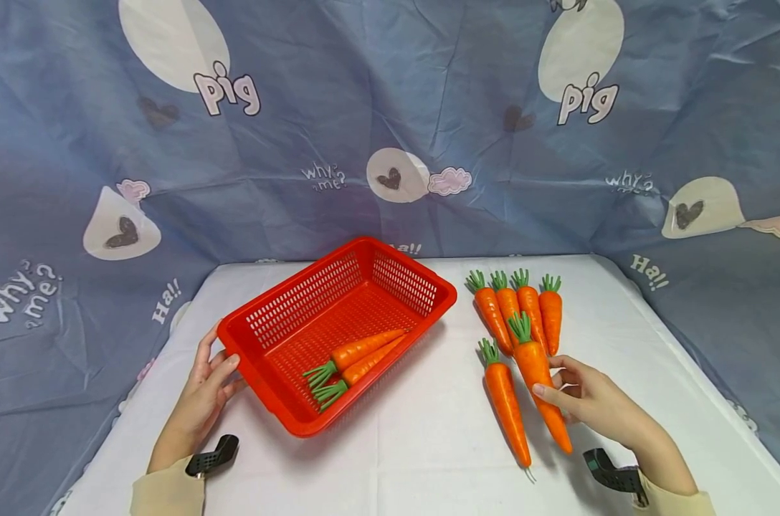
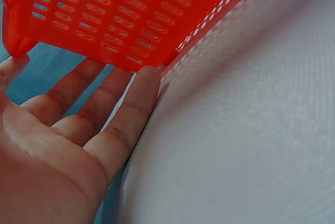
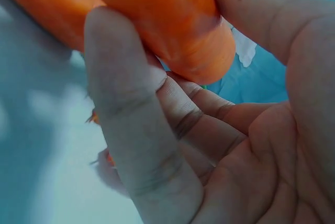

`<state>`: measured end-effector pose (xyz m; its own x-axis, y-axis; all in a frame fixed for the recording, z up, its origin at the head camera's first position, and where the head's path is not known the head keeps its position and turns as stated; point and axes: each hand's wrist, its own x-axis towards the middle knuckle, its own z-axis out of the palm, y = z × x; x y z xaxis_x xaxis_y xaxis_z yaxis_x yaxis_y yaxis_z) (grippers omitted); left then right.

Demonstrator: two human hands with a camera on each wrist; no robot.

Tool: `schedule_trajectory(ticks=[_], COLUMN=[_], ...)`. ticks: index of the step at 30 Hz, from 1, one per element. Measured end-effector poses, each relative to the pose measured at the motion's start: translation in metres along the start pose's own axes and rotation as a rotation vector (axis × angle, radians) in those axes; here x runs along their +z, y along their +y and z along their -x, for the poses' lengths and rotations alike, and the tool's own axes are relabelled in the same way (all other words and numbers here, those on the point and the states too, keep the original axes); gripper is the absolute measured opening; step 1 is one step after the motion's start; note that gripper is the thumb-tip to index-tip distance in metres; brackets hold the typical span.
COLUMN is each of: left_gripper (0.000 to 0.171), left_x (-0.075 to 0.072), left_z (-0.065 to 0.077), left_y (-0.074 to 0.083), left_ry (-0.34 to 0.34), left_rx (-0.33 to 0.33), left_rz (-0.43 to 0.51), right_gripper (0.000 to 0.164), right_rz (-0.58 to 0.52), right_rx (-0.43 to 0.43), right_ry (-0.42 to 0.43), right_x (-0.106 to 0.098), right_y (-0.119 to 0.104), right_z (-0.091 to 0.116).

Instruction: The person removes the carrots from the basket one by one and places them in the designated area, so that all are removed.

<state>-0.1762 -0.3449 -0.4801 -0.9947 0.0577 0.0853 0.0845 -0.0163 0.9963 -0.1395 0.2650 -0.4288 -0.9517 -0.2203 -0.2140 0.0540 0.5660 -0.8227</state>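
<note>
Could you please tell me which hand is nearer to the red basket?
Left. The left hand holds the red basket at its left end; the right hand is to its right, holding a carrot.

On the blue-grey cloth, printed lettering is read: "pig" twice, "why? me?" three times, "Ha!!" at left and right; a similar central print is partly hidden.
</note>
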Motion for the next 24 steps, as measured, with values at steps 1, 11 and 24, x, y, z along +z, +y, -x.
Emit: schedule_trajectory(ticks=[1, 11, 24], left_gripper=[0.068, 0.069, 0.070], left_x=[0.000, -0.001, -0.001], left_z=[0.000, 0.000, -0.001], left_y=[0.000, -0.001, -0.002], left_ry=[0.002, -0.001, -0.010], left_rx=[-0.002, -0.011, -0.001], left_rz=[0.000, -0.020, 0.000], right_gripper=[0.072, 0.065, 0.069], right_rz=[-0.005, -0.030, -0.021], right_rx=[0.005, 0.029, 0.106], right_ry=[-0.002, -0.014, -0.015], right_x=[0.000, 0.007, 0.014], right_y=[0.002, 0.020, 0.035], right_z=[0.001, 0.008, 0.012])
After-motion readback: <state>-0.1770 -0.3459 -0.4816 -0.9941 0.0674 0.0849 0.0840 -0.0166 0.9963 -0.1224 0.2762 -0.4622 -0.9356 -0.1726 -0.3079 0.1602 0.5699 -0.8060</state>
